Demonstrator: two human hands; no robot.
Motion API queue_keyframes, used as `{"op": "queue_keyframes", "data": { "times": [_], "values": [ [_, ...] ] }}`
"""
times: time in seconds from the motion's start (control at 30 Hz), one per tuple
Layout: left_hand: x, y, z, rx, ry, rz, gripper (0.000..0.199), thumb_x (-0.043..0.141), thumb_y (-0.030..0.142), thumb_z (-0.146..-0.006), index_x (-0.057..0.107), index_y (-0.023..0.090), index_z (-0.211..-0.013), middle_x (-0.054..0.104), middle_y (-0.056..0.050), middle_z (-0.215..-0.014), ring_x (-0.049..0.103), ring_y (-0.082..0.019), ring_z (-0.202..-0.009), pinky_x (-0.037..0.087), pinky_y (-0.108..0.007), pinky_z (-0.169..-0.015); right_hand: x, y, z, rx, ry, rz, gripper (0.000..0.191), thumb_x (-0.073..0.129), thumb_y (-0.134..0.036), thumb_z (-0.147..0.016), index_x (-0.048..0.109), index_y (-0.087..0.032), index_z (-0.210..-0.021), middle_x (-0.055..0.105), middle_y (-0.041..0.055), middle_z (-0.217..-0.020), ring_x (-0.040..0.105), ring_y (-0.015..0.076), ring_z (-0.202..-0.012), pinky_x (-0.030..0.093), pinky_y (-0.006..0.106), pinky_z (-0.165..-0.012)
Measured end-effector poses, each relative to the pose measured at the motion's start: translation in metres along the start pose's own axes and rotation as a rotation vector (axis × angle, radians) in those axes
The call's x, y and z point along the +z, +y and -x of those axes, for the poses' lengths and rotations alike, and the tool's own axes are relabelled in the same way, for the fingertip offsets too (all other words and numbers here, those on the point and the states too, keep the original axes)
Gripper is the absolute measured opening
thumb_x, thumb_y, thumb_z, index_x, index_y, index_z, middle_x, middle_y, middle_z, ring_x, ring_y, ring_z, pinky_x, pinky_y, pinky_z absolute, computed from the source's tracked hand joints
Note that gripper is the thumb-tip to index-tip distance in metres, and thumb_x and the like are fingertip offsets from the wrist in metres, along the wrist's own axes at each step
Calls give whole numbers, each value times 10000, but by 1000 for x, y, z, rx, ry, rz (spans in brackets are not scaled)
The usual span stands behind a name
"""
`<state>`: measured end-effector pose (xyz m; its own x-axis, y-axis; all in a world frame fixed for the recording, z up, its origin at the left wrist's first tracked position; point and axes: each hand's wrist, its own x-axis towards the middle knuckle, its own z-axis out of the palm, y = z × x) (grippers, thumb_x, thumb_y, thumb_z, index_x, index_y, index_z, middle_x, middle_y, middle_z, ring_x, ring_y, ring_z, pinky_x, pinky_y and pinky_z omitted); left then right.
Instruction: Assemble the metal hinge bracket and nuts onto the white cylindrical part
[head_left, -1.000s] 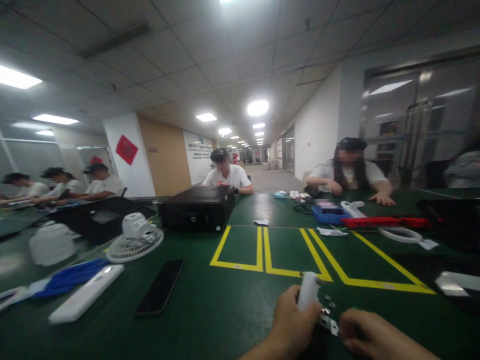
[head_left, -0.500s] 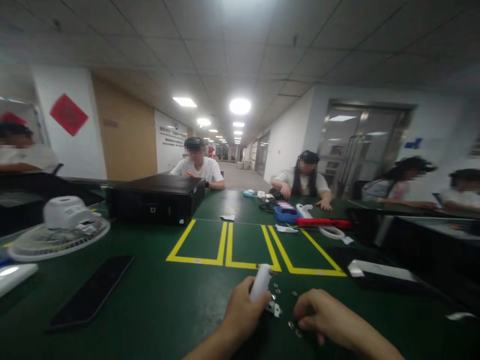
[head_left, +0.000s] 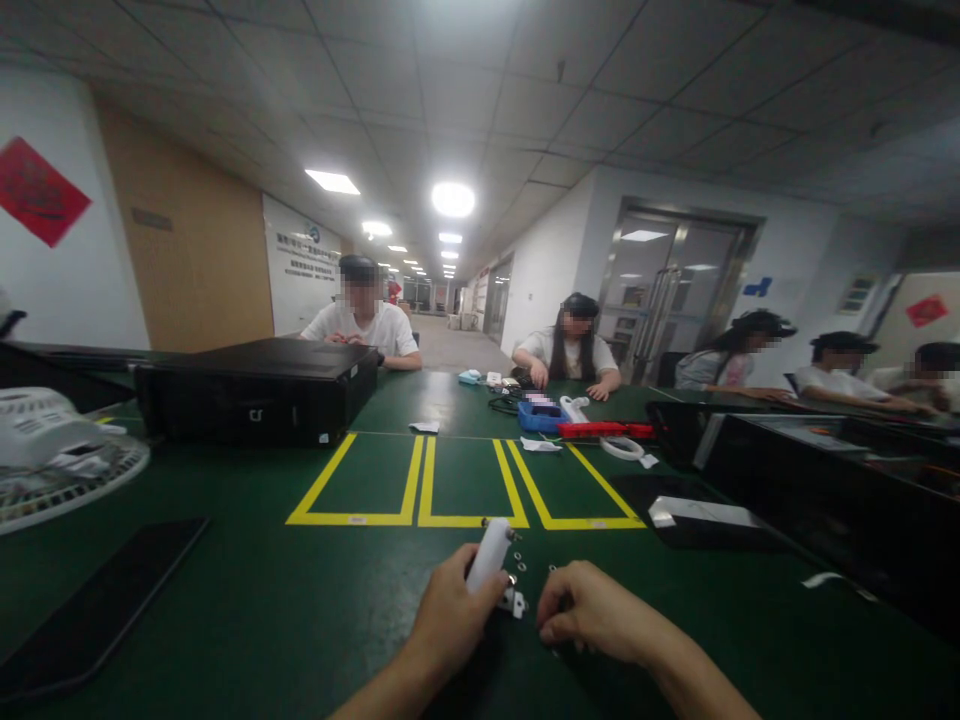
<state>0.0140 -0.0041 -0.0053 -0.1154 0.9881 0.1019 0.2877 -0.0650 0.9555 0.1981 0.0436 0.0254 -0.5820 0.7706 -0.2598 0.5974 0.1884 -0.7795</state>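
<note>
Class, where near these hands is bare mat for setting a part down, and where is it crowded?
Bare mat lies between the black phone and left hand, and inside the yellow tape outlines. Crowded: the small metal parts by the right hand.

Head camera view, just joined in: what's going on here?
The person's left hand grips a white cylindrical plastic piece, with a small metal bracket beside its lower end, over a green bench mat. The right hand, fingers curled, is next to small silver metal rings lying on the mat. Seated co-workers work farther along, past a black case.
</note>
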Motion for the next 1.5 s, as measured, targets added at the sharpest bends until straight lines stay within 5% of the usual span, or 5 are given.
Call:
{"op": "queue_keyframes", "data": {
  "times": [0.47, 0.67, 0.87, 1.23, 1.5],
  "values": [
    [-1, 2, 2, 1, -3, -26, 328, 532, 341, -740, 619, 123, -969, 682, -71, -839, 606, -211, -763, 443, -278, -661, 0, -5, 4, -60, 133, 341, 54, 653, -127, -706, 688, -158, -733, 663, 18, -753, 596, 155, -693, 386, 192, -544],
    [-1, 3, 2, -1, -17, -36, 339, 548, 352, -740, 619, 132, -990, 686, -66, -865, 605, -209, -768, 434, -264, -649, 0, 7, -11, -153, 290, -203, 307, 644, -431, -715, 601, -133, -775, 624, 14, -622, 571, 129, -418, 373, 176, -363],
    [-2, 6, 4, -11, -64, -42, 408, 553, 375, -745, 605, 127, -1064, 682, -65, -837, 600, -203, -708, 414, -254, -591, 12, 9, -20, -449, 651, -380, 420, 701, -558, -691, 704, -143, -752, 673, 74, -727, 618, 172, -513, 515, 256, -485],
    [0, 3, 1, 10, -49, -14, 373, 546, 336, -733, 618, 121, -1029, 686, -75, -875, 607, -223, -804, 436, -282, -693, 29, 6, -22, -605, 717, -329, 163, 662, -339, -780, 749, -202, -791, 691, 83, -902, 656, 222, -714, 585, 294, -576],
    [-1, 3, 0, 29, -55, -7, 355, 562, 331, -741, 625, 117, -1017, 685, -66, -854, 603, -218, -801, 436, -282, -699, 33, 6, -28, -485, 667, -575, 313, 767, -463, -660, 707, -161, -719, 672, 85, -875, 628, 179, -560, 544, 267, -503]
  ]
}}
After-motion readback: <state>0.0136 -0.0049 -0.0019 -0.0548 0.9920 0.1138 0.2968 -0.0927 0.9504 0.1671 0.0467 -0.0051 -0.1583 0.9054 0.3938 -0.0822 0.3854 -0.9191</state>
